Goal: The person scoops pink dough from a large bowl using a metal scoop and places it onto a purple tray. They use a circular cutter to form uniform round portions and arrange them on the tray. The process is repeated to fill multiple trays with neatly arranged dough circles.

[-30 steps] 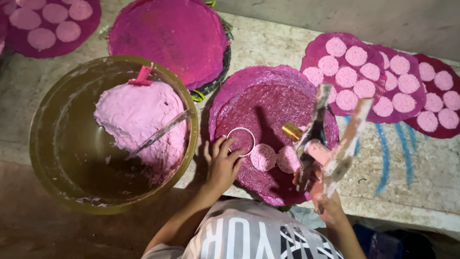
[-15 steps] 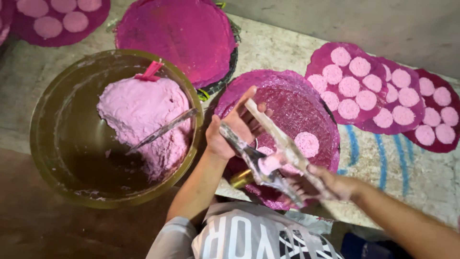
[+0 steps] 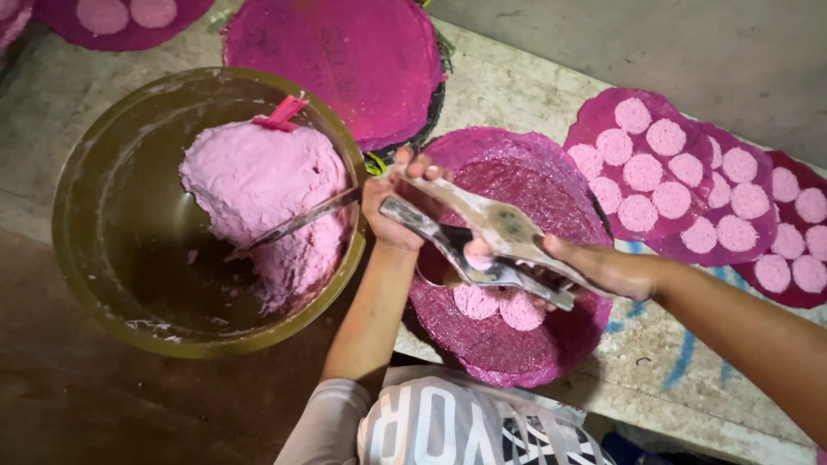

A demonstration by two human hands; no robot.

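My left hand (image 3: 392, 207) grips the far tip of a metal two-bladed press (image 3: 491, 237). My right hand (image 3: 603, 269) holds its handles. The press is held level, blades slightly apart, over a round magenta mat (image 3: 534, 181) with a smear of pink dough on it. Two flat pink dough discs (image 3: 500, 306) lie on that mat under the press. To the left, an olive bowl (image 3: 86, 284) holds a mound of pink dough (image 3: 258, 181) with a metal blade (image 3: 293, 226) stuck in it.
A bare magenta mat (image 3: 345, 60) lies behind the bowl. Mats covered with several pink discs lie at the right (image 3: 655, 172), far right (image 3: 792, 232) and top left (image 3: 121, 17). A pink scraper (image 3: 280, 112) pokes from the dough. All rest on a concrete ledge (image 3: 689, 370).
My left hand has lifted off the mat and taken the press's tip. My right hand has swung the press from upright to level across the mat.
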